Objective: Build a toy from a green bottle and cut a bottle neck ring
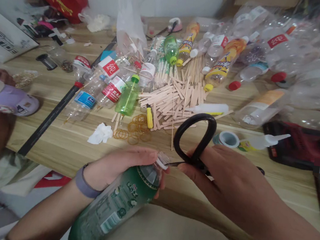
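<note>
A large clear bottle with a green label (120, 202) leans toward the table, its neck pointing up and right. My left hand (130, 161) is wrapped round it just below the neck. In my right hand (215, 171) is a pair of scissors with black handles (178, 134), one loop standing up above the fingers. The scissors' metal part touches or lies very near the white ring (162, 163) at the bottle's neck; the tips are hidden there.
Beyond my hands lie wooden sticks (165, 101), rubber bands (137, 129), crumpled tissue (101, 133), a green bottle (128, 97) and a glue bottle (261, 142). Many clear bottles crowd the back right. At the left, another person's hand (3, 76) is by a purple bottle (11, 99).
</note>
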Motion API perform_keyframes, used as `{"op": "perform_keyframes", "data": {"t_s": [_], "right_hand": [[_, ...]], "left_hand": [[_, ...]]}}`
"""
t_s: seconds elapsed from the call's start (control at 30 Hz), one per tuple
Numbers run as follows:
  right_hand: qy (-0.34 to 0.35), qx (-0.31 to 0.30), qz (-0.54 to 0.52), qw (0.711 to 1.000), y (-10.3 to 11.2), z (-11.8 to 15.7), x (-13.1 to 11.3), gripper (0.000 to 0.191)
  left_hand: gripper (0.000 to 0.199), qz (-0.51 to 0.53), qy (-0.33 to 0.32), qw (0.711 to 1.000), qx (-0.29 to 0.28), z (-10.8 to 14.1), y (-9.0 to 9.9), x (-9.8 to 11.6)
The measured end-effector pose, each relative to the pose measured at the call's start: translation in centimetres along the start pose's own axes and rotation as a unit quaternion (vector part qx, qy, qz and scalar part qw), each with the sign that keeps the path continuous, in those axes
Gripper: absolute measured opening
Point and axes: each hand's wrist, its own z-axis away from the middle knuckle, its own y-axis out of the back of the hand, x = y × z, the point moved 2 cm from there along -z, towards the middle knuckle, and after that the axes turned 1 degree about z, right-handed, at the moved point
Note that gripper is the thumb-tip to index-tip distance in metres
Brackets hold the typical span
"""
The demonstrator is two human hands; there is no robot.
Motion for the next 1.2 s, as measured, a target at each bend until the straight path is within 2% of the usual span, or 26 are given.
{"op": "perform_keyframes", "data": {"t_s": [0.2, 0.4, 0.53, 0.77, 0.9, 1.0, 1.13, 1.2], "right_hand": [[0.027, -0.009, 0.04, 0.999, 0.2, 0.1, 0.1, 0.026], [0.067, -0.07, 0.073, 0.993, 0.7, -0.4, 0.5, 0.017], [0.078, -0.098, 0.082, 0.989, 0.9, -0.9, 0.4, 0.012], [0.083, -0.099, 0.094, 0.987, 0.7, -0.7, 0.1, 0.01], [0.037, -0.174, -0.023, 0.984, 0.3, -0.6, 1.1, 0.01], [0.012, -0.216, -0.145, 0.965, -0.2, -0.7, 2.0, 0.02], [-0.037, -0.263, -0.295, 0.918, -1.0, -0.7, 2.7, 0.029], [-0.067, -0.284, -0.362, 0.885, -1.5, -0.6, 2.9, 0.033]], "left_hand": [[0.036, 0.008, -0.002, 1.0, -0.005, 0.0, 0.0, -0.3], [0.029, 0.009, 0.014, 1.0, -0.011, 0.2, -0.8, -0.2], [0.031, -0.004, 0.029, 0.999, 0.013, 0.4, -1.2, -0.1], [0.031, -0.006, 0.023, 1.0, -0.005, 0.2, -0.9, -0.6], [0.033, -0.012, 0.048, 0.999, -0.019, 0.0, -1.0, -1.0], [0.036, 0.004, 0.06, 0.998, -0.031, -0.3, -0.9, -1.3], [0.04, -0.008, 0.055, 0.998, -0.031, -0.7, -0.7, -1.4], [0.037, -0.047, 0.016, 0.999, -0.016, -0.8, -0.8, -1.0]]}}
